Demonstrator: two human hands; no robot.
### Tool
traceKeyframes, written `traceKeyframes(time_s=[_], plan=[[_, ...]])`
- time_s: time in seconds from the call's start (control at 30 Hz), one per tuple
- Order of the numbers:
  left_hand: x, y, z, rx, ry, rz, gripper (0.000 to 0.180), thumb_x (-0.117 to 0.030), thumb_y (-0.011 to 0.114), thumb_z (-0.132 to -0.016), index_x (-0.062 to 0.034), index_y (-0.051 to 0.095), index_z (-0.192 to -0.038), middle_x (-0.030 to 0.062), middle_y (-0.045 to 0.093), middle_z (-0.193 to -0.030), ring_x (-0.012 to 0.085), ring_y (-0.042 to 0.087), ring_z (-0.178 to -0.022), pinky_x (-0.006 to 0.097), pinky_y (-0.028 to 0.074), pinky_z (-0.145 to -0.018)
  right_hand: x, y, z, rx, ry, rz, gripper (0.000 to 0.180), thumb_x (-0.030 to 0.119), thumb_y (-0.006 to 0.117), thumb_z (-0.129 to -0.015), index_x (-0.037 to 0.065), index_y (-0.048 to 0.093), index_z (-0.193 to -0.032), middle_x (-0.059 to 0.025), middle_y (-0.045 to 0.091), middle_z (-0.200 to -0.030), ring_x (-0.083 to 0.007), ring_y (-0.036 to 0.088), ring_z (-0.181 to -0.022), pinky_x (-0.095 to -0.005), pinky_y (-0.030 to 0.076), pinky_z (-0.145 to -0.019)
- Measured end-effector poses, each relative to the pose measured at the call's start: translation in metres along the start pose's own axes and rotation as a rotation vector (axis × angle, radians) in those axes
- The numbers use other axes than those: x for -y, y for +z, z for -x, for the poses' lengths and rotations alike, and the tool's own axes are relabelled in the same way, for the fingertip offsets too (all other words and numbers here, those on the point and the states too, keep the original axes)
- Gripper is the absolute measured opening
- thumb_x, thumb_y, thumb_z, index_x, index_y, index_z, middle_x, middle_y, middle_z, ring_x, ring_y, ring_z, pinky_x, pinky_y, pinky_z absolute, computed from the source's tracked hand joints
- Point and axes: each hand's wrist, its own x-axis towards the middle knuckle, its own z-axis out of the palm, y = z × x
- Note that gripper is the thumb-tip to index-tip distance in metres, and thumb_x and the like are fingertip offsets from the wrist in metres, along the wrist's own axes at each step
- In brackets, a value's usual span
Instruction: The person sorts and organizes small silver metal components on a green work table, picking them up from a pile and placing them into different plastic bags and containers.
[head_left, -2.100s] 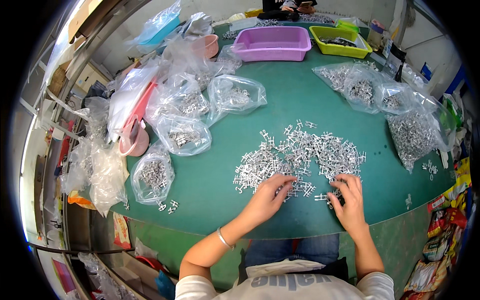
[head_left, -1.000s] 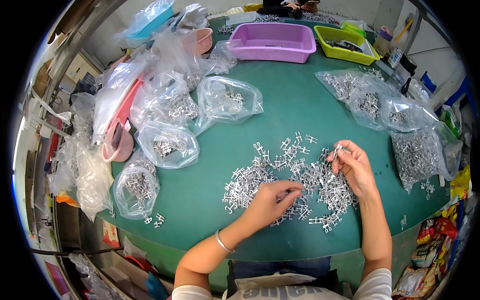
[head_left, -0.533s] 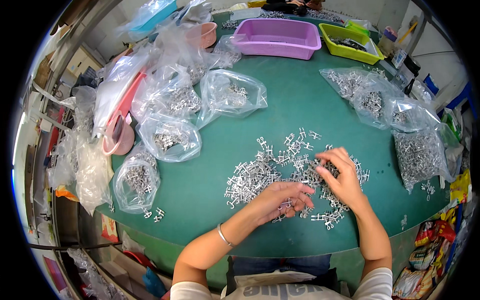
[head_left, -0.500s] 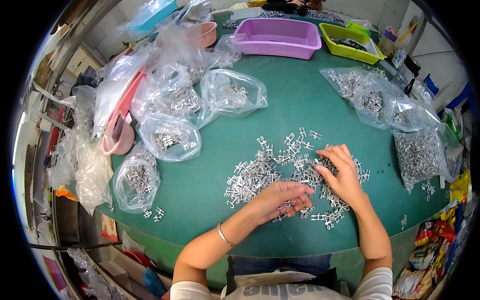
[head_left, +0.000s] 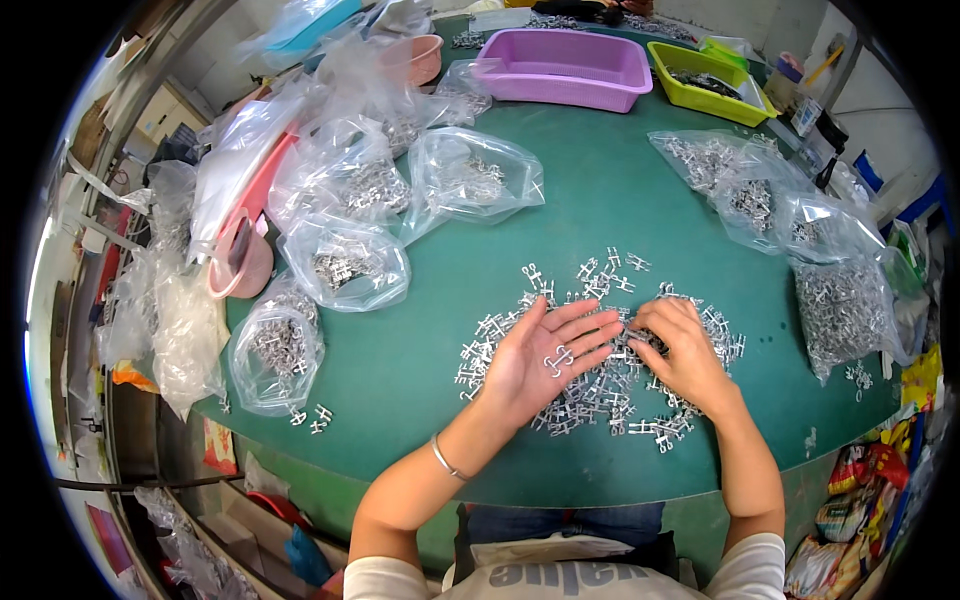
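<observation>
1. Bags [head_left: 345,265] of metal parts sit left on the green worktop [head_left: 420,350].
2. Left hand [head_left: 545,355] lies palm up and wide open, cradling parts [head_left: 558,360] for counting; half a second ago it faced down.
3. Right hand [head_left: 685,350] curls into the pile [head_left: 600,385], picking, fingers narrow.

Two hands are seen, the left hand [head_left: 545,358] and the right hand [head_left: 682,352]. Two baskets are counted: one purple basket [head_left: 568,68] and one yellow-green basket [head_left: 708,96]. One pink bowl [head_left: 240,272] is seen at the left.
</observation>
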Motion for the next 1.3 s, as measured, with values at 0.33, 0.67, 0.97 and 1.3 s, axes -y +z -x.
traceKeyframes(time_s=[0.33, 0.67, 0.97, 1.3], plan=[[0.001, 0.0, 0.0, 0.04, 0.023, 0.047, 0.056, -0.042, 0.031, -0.094, 0.0055, 0.042, -0.122, 0.028, 0.04, -0.128, 0.0395, 0.038, -0.122, 0.048, 0.033, -0.102, 0.003, -0.002, 0.0, 0.025, 0.007, 0.009, 0.022, 0.011, 0.067, -0.072, 0.002, 0.058, -0.09, -0.0092, 0.053, -0.092, -0.0271, 0.051, -0.09, -0.0366, 0.04, -0.08], [0.001, 0.001, 0.002, 0.029, 0.028, 0.017, 0.055, -0.042, 0.033, -0.094, 0.0055, 0.042, -0.12, 0.0277, 0.046, -0.122, 0.0389, 0.044, -0.118, 0.047, 0.037, -0.099, 0.006, 0.001, 0.0, -0.05, -0.009, 0.013, 0.017, 0.006, 0.062, -0.075, 0.0, 0.057, -0.09, -0.0116, 0.054, -0.088, -0.0296, 0.053, -0.085, -0.037, 0.042, -0.078], [0.003, -0.001, 0.002, 0.019, 0.037, -0.015, 0.053, -0.041, 0.035, -0.094, 0.0047, 0.045, -0.118, 0.0254, 0.051, -0.116, 0.0366, 0.048, -0.113, 0.046, 0.038, -0.098, 0.001, 0.005, 0.0, -0.14, 0.015, 0.047, 0.01, 0.003, 0.059, -0.079, 0.0, 0.058, -0.088, -0.0121, 0.055, -0.082, -0.0295, 0.055, -0.074, -0.0375, 0.044, -0.071], [0.005, -0.004, 0.002, 0.049, 0.04, -0.027, 0.046, -0.035, 0.037, -0.094, 0.0033, 0.046, -0.118, 0.0212, 0.054, -0.113, 0.0339, 0.051, -0.11, 0.043, 0.04, -0.096, 0.005, 0.001, 0.0, -0.371, 0.184, -0.212, 0.004, -0.001, 0.059, -0.079, -0.003, 0.059, -0.082, -0.0104, 0.056, -0.071, -0.0196, 0.054, -0.059, -0.0292, 0.042, -0.054]])
